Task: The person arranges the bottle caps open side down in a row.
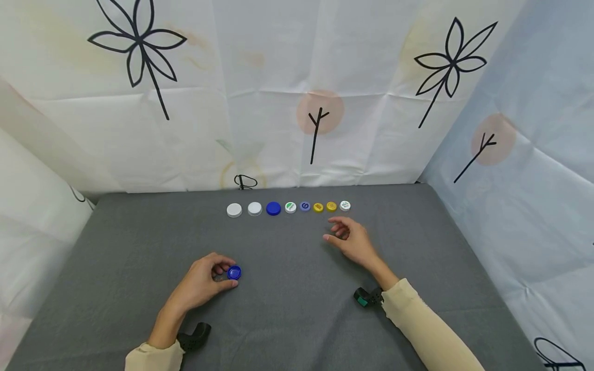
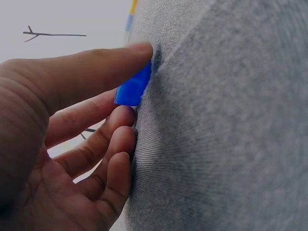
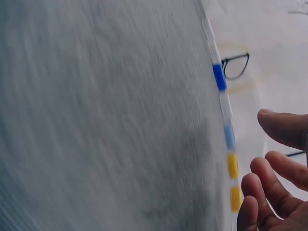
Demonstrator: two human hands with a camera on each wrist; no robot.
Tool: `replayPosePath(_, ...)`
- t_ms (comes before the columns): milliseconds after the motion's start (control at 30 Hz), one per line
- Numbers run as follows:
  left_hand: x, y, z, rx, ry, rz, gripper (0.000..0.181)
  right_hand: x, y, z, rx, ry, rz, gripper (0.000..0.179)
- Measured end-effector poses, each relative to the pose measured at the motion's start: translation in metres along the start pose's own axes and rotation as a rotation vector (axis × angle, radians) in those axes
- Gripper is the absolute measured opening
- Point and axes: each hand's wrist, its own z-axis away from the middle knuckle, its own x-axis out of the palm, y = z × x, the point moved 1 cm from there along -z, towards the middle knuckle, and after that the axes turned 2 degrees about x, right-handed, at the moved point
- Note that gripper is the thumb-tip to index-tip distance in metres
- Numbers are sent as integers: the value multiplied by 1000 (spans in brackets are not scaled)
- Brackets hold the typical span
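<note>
Between thumb and index finger, my left hand (image 1: 201,281) pinches a small blue bottle cap (image 1: 234,272), its hollow side facing up. In the left wrist view the same blue cap (image 2: 133,86) is low at the grey cloth, the thumb covering its near side. Just in front of the right end of a row of caps, my right hand (image 1: 353,242) is held with loosely bent fingers and nothing in them. Closest to it are a white cap (image 1: 345,205) with a printed mark and a yellow cap (image 1: 331,206).
Further along the row lie another yellow cap (image 1: 317,207), a light purple cap (image 1: 304,206), a white cap with a green mark (image 1: 290,207), a larger blue cap (image 1: 273,208) and two plain white caps (image 1: 254,208). Patterned cloth walls (image 1: 269,129) border the grey table (image 1: 287,319).
</note>
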Motion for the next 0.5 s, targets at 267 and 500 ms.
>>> replayPosePath(267,6,8,-5,-17,20,-18,29,20,-17,15,-94,-97,-79,39)
replayPosePath(500,20,31,-17,33,63,41,30,34,-36,26,-174,-235,-143,34)
